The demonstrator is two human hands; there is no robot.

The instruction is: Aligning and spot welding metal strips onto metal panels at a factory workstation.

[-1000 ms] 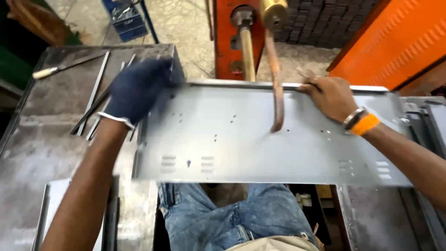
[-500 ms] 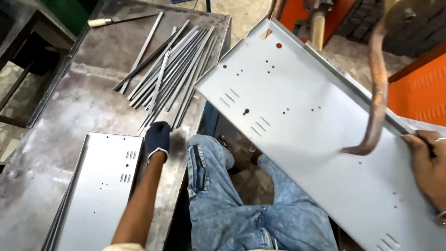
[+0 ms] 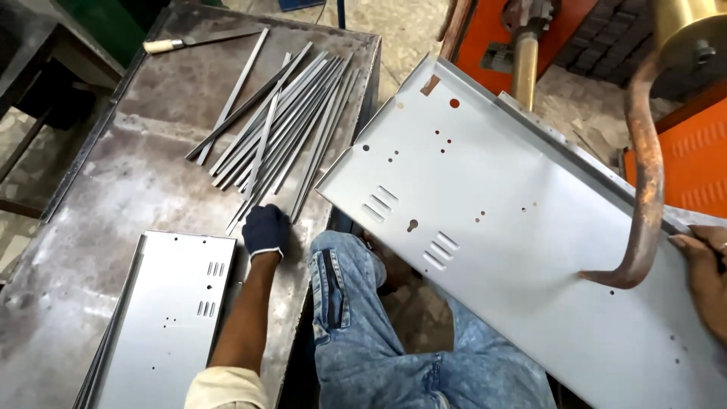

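Worn grey steel made up the counter, stained and scuffed, with an orange machine standing beyond it and a speckled floor behind. On the counter lay a bundle of flat metal strips, their long axes running from the near middle up and away toward the far right corner, fanned slightly at the far ends. The left hand, in a dark blue glove, rested palm down at the near ends of those strips, its forearm stretched straight out from a rolled pale sleeve; its fingers were curled together over the strip tips, though whether they gripped one could not be told. Just left of that arm lay a perforated sheet-metal panel, long axis pointing away from the person. A larger sheet-metal panel sat tilted over the person's blue jeans, its long axis slanting from upper left to lower right, under a curved copper welding arm. The bare right hand clasped that panel's far edge, fingers closed over the rim.
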